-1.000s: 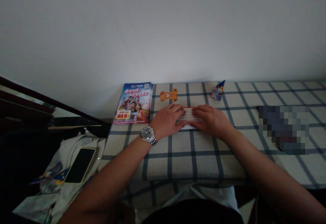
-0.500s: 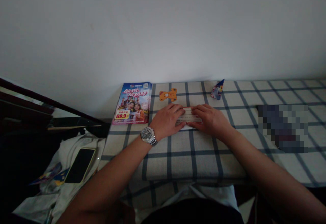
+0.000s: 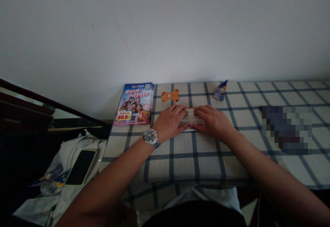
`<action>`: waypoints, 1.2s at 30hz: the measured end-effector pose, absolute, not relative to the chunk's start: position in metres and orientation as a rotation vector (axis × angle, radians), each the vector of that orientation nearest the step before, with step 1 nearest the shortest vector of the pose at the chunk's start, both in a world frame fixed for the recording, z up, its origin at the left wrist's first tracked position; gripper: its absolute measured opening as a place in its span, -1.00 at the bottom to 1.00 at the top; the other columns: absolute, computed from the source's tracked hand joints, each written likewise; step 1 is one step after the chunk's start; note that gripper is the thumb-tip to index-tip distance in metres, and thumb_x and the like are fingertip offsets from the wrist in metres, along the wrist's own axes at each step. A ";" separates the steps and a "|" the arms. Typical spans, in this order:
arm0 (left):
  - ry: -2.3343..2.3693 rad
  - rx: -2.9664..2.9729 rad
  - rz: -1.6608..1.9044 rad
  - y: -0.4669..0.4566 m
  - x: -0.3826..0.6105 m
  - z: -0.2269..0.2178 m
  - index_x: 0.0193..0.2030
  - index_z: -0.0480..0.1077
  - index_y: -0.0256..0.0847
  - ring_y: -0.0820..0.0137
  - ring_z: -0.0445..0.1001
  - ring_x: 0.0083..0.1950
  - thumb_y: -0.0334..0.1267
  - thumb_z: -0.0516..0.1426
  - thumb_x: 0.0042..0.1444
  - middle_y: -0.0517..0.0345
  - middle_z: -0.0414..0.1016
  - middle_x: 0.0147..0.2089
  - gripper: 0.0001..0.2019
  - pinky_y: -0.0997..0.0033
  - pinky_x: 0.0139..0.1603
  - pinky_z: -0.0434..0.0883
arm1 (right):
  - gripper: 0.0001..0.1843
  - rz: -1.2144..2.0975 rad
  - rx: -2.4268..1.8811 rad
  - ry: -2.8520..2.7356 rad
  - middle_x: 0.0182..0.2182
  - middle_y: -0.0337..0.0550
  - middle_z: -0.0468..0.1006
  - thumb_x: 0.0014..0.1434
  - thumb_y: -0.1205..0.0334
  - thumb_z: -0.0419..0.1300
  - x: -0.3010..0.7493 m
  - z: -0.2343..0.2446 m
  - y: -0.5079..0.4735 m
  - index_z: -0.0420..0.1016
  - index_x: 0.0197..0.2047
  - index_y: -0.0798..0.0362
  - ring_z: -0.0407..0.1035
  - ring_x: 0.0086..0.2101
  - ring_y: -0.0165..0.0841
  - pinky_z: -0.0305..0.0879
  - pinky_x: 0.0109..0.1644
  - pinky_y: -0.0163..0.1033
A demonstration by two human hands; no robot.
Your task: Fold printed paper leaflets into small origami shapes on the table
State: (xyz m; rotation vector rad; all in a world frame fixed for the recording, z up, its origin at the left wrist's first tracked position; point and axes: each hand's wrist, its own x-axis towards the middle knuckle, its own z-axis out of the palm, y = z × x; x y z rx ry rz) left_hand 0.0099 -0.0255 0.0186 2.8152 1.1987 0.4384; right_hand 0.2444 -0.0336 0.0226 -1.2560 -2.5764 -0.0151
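A folded printed leaflet (image 3: pixel 191 117), whitish with a red strip along its far edge, lies on the checked tablecloth in front of me. My left hand (image 3: pixel 170 122) grips its left end, fingers bent over the top and thumb at the near edge. On the right end, my right hand (image 3: pixel 211 121) does the same, its thumb close to the left one. Much of the leaflet's ends is hidden under the fingers. Beyond my left hand lies a flat brown teddy bear cutout (image 3: pixel 170 96).
A stack of colourful leaflets (image 3: pixel 135 105) lies at the table's left end. Near the wall stands a folded paper piece (image 3: pixel 220 91). A blurred dark item (image 3: pixel 286 130) is at right. Below left, a phone (image 3: pixel 80 167) rests on pale cloth. The checked tablecloth (image 3: pixel 170 168) covers the table.
Both hands keep their grip on the leaflet in almost the same place. My left wrist has shifted very slightly to the right.
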 end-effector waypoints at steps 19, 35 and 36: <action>1.212 2.815 0.446 -0.027 0.010 0.018 0.15 0.39 -0.24 0.10 0.37 0.21 -0.02 0.22 0.33 -0.04 0.40 0.24 -0.60 0.03 0.24 0.43 | -0.52 0.037 -1.235 -2.588 0.00 0.05 0.59 0.18 -0.08 0.42 0.245 0.024 -0.034 0.46 0.00 0.05 0.44 -0.03 -0.04 0.44 -0.04 0.00; 1.223 2.774 0.479 -0.027 0.010 0.015 0.20 0.38 -0.21 0.09 0.37 0.25 -0.04 0.23 0.33 -0.05 0.38 0.30 -0.58 0.01 0.28 0.43 | -0.54 0.038 -1.249 -2.562 -0.03 0.03 0.60 0.18 -0.10 0.42 0.245 0.022 -0.035 0.46 -0.02 0.01 0.44 -0.05 -0.04 0.41 -0.06 0.00; 1.226 2.766 0.480 -0.027 0.009 0.015 0.20 0.38 -0.21 0.09 0.37 0.25 -0.04 0.23 0.33 -0.05 0.38 0.30 -0.58 0.01 0.27 0.44 | -0.54 0.040 -1.254 -2.555 -0.04 0.02 0.60 0.17 -0.10 0.42 0.245 0.022 -0.035 0.46 -0.03 0.00 0.44 -0.06 -0.04 0.41 -0.06 0.00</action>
